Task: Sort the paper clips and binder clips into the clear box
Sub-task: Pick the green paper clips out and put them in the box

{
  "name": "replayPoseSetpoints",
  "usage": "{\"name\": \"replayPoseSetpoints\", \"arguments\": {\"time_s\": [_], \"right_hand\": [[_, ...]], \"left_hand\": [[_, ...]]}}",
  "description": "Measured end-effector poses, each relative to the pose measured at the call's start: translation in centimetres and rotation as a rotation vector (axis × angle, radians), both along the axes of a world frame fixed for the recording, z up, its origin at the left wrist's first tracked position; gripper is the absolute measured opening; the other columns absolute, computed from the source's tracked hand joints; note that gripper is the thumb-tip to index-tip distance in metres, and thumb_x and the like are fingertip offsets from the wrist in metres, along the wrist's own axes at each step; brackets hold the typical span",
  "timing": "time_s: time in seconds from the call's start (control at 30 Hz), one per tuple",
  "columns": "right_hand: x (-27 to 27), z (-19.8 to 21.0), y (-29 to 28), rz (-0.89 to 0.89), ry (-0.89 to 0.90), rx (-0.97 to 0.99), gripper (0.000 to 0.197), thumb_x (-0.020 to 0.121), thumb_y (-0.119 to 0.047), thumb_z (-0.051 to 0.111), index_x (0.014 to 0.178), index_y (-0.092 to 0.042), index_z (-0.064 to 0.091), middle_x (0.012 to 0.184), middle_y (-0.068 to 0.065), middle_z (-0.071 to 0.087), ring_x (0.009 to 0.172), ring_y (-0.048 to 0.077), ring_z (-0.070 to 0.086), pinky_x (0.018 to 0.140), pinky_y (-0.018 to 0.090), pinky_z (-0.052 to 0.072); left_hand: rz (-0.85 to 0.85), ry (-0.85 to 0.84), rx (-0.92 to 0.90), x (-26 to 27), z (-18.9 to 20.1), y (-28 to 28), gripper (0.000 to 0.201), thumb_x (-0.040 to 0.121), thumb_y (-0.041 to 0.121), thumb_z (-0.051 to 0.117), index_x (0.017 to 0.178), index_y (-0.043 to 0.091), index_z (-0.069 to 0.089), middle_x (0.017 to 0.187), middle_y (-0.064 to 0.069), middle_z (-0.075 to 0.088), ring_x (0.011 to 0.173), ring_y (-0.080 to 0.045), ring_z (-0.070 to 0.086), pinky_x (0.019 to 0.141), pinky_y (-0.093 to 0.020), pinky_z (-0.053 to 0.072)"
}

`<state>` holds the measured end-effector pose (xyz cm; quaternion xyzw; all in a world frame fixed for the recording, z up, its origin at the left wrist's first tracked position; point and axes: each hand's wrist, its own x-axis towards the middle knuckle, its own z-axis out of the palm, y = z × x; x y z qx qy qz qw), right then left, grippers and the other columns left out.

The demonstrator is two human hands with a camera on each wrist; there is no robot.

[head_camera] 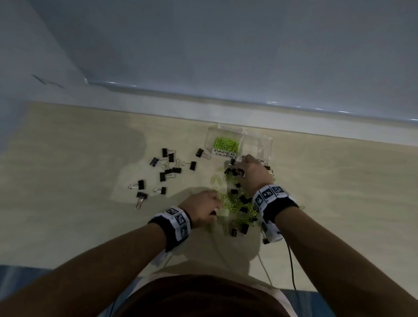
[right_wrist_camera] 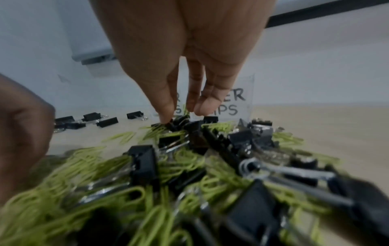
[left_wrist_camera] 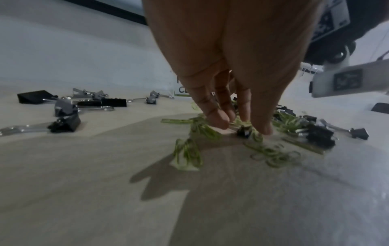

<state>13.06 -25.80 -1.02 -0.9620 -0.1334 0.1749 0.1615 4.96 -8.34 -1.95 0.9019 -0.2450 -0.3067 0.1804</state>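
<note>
A clear box (head_camera: 239, 135) stands at the table's far side; its left compartment, labelled PAPER CLIPS, holds green paper clips (head_camera: 225, 144), and its right compartment (head_camera: 259, 147) looks empty. In front of it lies a mixed pile (head_camera: 240, 205) of green paper clips and black binder clips. My left hand (head_camera: 218, 207) is at the pile's left edge, its fingertips (left_wrist_camera: 219, 119) pinching green paper clips (left_wrist_camera: 200, 128) against the table. My right hand (head_camera: 237, 169) is at the pile's far end, thumb and fingers (right_wrist_camera: 166, 116) closing on a black binder clip (right_wrist_camera: 179, 122).
Several black binder clips (head_camera: 167, 170) lie scattered on the wooden table (head_camera: 78, 174) to the left of the pile. Cables (head_camera: 291, 263) run from my wrists towards my body. A pale wall ledge (head_camera: 231, 108) runs behind the table.
</note>
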Motion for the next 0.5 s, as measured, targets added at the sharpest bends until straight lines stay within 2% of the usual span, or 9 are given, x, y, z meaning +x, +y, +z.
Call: {"name": "replayPoseSetpoints", "arguments": {"time_s": [0.07, 0.13, 0.27, 0.4, 0.5], "right_hand": [[-0.4, -0.5, 0.4, -0.008, 0.001, -0.039, 0.042, 0.084, -0.001, 0.055, 0.120, -0.021, 0.061, 0.116, 0.010, 0.049, 0.109, 0.030, 0.048, 0.092, 0.041, 0.049], [-0.7, -0.9, 0.7, -0.008, 0.012, -0.083, 0.044, 0.086, -0.001, 0.053, 0.124, -0.022, 0.058, 0.118, 0.010, 0.049, 0.112, 0.032, 0.046, 0.095, 0.043, 0.047], [-0.9, -0.6, 0.7, -0.037, 0.014, -0.056, 0.032, 0.085, -0.001, 0.052, 0.114, -0.013, 0.062, 0.115, 0.012, 0.054, 0.107, 0.032, 0.051, 0.090, 0.043, 0.050], [-1.7, 0.1, 0.0, -0.224, 0.044, 0.152, 0.011, 0.082, -0.009, 0.065, 0.091, -0.012, 0.068, 0.091, 0.007, 0.068, 0.083, 0.021, 0.062, 0.072, 0.027, 0.051], [-2.8, 0.8, -1.6, -0.408, 0.006, 0.308, 0.010, 0.076, -0.016, 0.074, 0.085, -0.014, 0.069, 0.074, -0.002, 0.064, 0.069, 0.010, 0.057, 0.067, 0.017, 0.048]], "left_hand": [[-0.016, -0.021, 0.054, -0.6, -0.4, -0.3, 0.030, 0.090, 0.022, 0.054, 0.115, 0.008, 0.057, 0.120, -0.012, 0.048, 0.110, -0.028, 0.046, 0.091, -0.037, 0.043], [-0.009, -0.045, 0.055, -0.9, -0.8, -0.3, 0.024, 0.089, 0.017, 0.052, 0.108, 0.004, 0.060, 0.115, -0.014, 0.050, 0.108, -0.030, 0.046, 0.089, -0.038, 0.044], [0.131, -0.056, -0.080, -1.1, -1.2, 0.7, 0.018, 0.086, 0.006, 0.050, 0.095, 0.002, 0.065, 0.106, -0.014, 0.055, 0.099, -0.030, 0.053, 0.084, -0.039, 0.046], [0.321, -0.125, -0.245, -1.1, -0.8, 2.4, 0.015, 0.080, 0.007, 0.056, 0.092, 0.008, 0.066, 0.098, -0.008, 0.057, 0.086, -0.022, 0.056, 0.080, -0.033, 0.048], [0.462, -0.198, -0.294, -0.3, -0.4, 3.8, 0.011, 0.080, 0.008, 0.059, 0.090, 0.011, 0.064, 0.095, -0.005, 0.055, 0.080, -0.019, 0.056, 0.076, -0.031, 0.048]]}}
